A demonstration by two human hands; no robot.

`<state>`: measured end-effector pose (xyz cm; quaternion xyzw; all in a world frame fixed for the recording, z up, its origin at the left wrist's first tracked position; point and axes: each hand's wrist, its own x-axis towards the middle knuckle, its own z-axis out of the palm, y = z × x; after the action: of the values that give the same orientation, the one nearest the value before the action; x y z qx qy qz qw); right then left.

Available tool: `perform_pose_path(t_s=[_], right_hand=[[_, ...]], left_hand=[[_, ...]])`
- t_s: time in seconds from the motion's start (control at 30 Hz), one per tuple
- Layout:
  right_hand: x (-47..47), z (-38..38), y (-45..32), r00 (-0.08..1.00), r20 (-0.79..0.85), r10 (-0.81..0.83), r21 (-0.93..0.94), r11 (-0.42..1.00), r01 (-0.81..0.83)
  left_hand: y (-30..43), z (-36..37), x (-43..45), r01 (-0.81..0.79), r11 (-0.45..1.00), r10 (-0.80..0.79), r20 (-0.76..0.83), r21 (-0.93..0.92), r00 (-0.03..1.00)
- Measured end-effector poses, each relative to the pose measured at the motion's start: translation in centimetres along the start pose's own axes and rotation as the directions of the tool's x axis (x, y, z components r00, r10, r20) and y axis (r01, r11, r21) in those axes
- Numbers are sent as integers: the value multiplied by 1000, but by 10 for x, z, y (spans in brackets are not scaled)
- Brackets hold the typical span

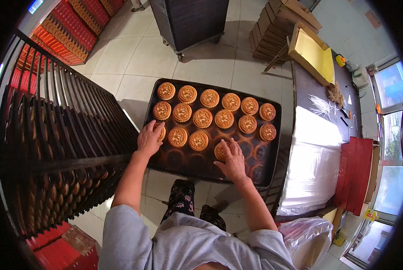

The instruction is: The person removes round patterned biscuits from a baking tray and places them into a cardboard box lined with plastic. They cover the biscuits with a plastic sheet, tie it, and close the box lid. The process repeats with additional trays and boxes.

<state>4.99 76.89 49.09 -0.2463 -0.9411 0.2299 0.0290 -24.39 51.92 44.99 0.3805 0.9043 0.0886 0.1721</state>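
A dark baking tray (pixel 206 170) lies before me, with round, fluted mooncakes (pixel 202 118) in rows on it, golden brown and embossed on top. At the tray's left side my left hand (pixel 149 138) has its fingers and thumb around a mooncake (pixel 160 132), partly hidden under the fingers. My right hand (pixel 233 160) grips another mooncake (pixel 219 151) at the near right, covering part of it. Brown ring marks (pixel 255 153) show on the bare tray surface around and beyond that hand.
A tall black rack (pixel 96 101) holding trays of baked goods stands close at left. On the right, a worktable carries a plastic-covered white surface (pixel 313 162), red boxes (pixel 355 175) and a yellow-lined carton (pixel 313 54). Ahead are a dark wheeled cabinet (pixel 191 27) and stacked cardboard boxes (pixel 272 30).
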Motion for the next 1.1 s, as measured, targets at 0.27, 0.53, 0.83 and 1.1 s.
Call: perform_pose_path(t_s=[0.27, 0.53, 0.83, 1.1], right_hand=[[29, 44, -65, 980, -196, -29, 95, 994, 48], [75, 34, -71, 959, -260, -110, 178, 971, 160], [138, 19, -64, 914, -393, -98, 82, 987, 141], [29, 73, -53, 980, -111, -165, 89, 980, 175]], left_hand=[[66, -4, -28, -209, 934, 100, -353, -288, 930], [90, -7, 0, -262, 909, 152, -327, -325, 933], [88, -24, 81, -353, 904, 168, -558, -242, 812], [84, 28, 71, -418, 858, 260, -449, -298, 855]])
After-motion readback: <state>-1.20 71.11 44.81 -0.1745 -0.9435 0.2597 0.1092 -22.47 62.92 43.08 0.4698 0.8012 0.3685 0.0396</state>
